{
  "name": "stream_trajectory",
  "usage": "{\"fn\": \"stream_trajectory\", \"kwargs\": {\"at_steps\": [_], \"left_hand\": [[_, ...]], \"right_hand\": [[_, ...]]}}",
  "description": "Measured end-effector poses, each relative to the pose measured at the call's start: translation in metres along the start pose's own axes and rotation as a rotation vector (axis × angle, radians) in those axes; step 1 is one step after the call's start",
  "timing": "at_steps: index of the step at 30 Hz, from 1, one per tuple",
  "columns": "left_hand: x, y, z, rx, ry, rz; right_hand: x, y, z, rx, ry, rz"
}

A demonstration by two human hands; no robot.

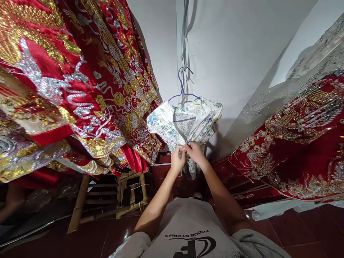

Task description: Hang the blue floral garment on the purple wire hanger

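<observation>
A white floral dress [165, 120] with short sleeves and an open V neck hangs in front of me on a purple hanger [180, 86]. At the bottom of the neckline, my left hand [177, 159] pinches the front edge of the cloth. Right beside it, my right hand [195, 154] grips the opposite front edge, and the fingertips of both hands meet. Whatever fastening lies under the fingers is too small and covered to make out. Below my hands the lower part of the dress is partly hidden.
Red gowns with gold and silver embroidery [113, 71] hang close on the left. Another beaded red gown [290, 150] is on the right. A wooden chair [80, 200] and a bamboo stool [145, 190] stand lower left. White straps [185, 46] run down the wall [242, 46].
</observation>
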State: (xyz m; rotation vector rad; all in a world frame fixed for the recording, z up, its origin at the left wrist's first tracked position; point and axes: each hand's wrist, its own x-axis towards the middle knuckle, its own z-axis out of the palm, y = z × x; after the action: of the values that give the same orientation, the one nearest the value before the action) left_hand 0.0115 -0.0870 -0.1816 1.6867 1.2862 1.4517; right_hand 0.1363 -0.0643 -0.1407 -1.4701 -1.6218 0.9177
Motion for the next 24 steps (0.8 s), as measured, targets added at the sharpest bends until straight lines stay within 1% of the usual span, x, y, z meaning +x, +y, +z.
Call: {"fn": "stream_trajectory", "kwargs": {"at_steps": [2,4,5,7,9,11,13,16,18,19,21,22,24], "left_hand": [[-0.001,-0.001,-0.004,0.003,0.018,-0.003],[-0.001,-0.002,-0.007,0.001,0.033,-0.004],[-0.002,-0.002,-0.008,0.001,0.038,0.002],[-0.001,-0.003,-0.011,0.008,0.047,0.023],[0.000,-0.004,-0.013,0.027,0.057,0.042],[0.001,-0.006,-0.014,0.046,0.051,0.052],[0.002,-0.008,-0.013,0.054,0.038,0.052],[0.001,-0.014,-0.012,0.064,0.018,0.034],[0.002,-0.019,-0.012,0.063,0.009,0.005],[0.004,-0.021,-0.013,0.059,0.003,-0.010],[0.012,-0.018,-0.016,0.047,-0.011,-0.036],[0.019,-0.013,-0.019,0.034,-0.008,-0.032],[0.040,0.008,-0.028,-0.020,0.034,0.025]], "right_hand": [[0.001,-0.004,-0.002,-0.077,-0.037,0.011],[0.001,-0.007,-0.003,-0.047,-0.093,-0.008],[0.001,-0.008,-0.003,0.015,-0.124,-0.009],[0.002,-0.011,-0.004,0.207,-0.167,0.027],[0.009,-0.019,-0.008,0.400,-0.163,0.080],[0.023,-0.035,-0.016,0.516,-0.118,0.097],[0.042,-0.060,-0.027,0.572,-0.047,0.062],[0.069,-0.101,-0.044,0.646,0.118,-0.044],[0.077,-0.122,-0.051,0.668,0.165,-0.122],[0.078,-0.129,-0.052,0.659,0.151,-0.148],[0.075,-0.136,-0.051,0.615,0.074,-0.170],[0.072,-0.136,-0.050,0.588,0.034,-0.169],[0.066,-0.134,-0.047,0.539,-0.008,-0.167]]}}
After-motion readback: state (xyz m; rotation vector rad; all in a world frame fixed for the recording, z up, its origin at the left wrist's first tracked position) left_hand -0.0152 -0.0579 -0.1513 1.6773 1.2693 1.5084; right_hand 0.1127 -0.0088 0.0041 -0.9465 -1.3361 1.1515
